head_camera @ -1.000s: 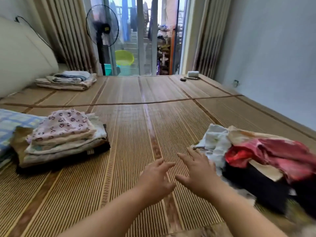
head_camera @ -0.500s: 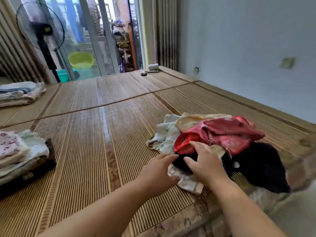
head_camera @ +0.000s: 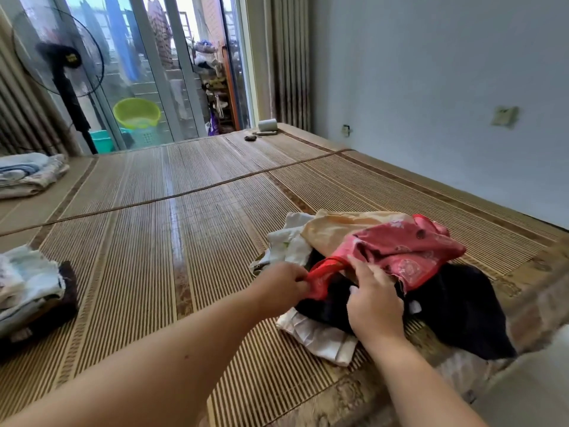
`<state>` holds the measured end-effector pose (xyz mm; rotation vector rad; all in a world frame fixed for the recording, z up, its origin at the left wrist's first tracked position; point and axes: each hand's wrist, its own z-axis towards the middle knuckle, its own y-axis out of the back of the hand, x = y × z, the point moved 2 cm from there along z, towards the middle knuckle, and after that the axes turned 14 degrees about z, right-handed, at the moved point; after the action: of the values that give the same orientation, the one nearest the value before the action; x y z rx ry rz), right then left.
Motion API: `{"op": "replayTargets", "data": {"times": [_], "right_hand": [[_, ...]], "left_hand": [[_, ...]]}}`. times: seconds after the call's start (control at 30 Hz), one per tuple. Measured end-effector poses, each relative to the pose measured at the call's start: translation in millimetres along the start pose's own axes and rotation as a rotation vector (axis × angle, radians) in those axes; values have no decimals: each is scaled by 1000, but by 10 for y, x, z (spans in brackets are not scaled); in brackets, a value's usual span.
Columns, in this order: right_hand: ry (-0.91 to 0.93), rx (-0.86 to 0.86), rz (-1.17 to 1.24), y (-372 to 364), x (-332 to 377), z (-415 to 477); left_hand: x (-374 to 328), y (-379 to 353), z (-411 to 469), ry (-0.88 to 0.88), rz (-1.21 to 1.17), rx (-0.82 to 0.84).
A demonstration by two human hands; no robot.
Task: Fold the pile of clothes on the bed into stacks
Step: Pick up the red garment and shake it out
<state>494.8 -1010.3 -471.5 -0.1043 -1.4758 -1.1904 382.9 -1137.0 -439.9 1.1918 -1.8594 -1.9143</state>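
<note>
Bed [head_camera: 215, 226]: covered by a striped woven mat, filling most of the view; a plain wall ran along its 3 o'clock side.

Pile [head_camera: 385, 272]: unfolded clothes, lying on the mat at 4 o'clock of the view, close to the near edge of the bed. On top, a red garment [head_camera: 409, 251] with a pale print. Under it at 12 o'clock, a yellow cloth [head_camera: 335, 229]. Beneath and toward 4 o'clock, a black garment [head_camera: 462, 309]. A white cloth [head_camera: 320, 337] stuck out from below at 6 o'clock of the pile.

Near stack [head_camera: 30, 291]: folded pale items over a dark one, at 9 o'clock on the mat, well apart from the pile, partly cut by the frame edge.

Far stack [head_camera: 27, 174]: folded, at 10 o'clock, near the curtain.

Fan [head_camera: 61, 66]: standing, black, at 11 o'clock beyond the bed, before the glass door. Green basin [head_camera: 137, 112] just beside it, outside the glass.

Left hand [head_camera: 281, 285]: at the 9 o'clock edge of the pile. Grip closed, fingers curled round the bright red hem of the red garment.

Right hand [head_camera: 374, 300]: lying on the pile at its 6 o'clock side, over the black garment, index finger reaching onto the red garment. Grip: cannot tell whether it held any cloth.

White roll [head_camera: 267, 124]: small, at the far corner of the bed, 12 o'clock.
</note>
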Motion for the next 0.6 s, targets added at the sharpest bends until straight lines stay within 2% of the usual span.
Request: {"op": "replayTargets", "data": {"times": [0.13, 0.2, 0.3, 0.4, 0.5, 0.6], "right_hand": [[4, -39, -137, 5, 35, -16], [53, -88, -140, 20, 125, -48], [236, -77, -62, 34, 432, -196], [380, 158, 163, 46, 907, -441], [424, 308, 209, 7, 1352, -656], [429, 432, 170, -89, 1745, -720]], "left_hand": [[58, 562, -567, -72, -395, 4], [182, 858, -877, -26, -415, -45], [475, 1241, -1376, 75, -400, -149], [787, 1526, -1828, 233, -399, -281], [1132, 1770, -2270, 352, -474, -418], [1411, 1972, -2611, 401, -566, -444]]}}
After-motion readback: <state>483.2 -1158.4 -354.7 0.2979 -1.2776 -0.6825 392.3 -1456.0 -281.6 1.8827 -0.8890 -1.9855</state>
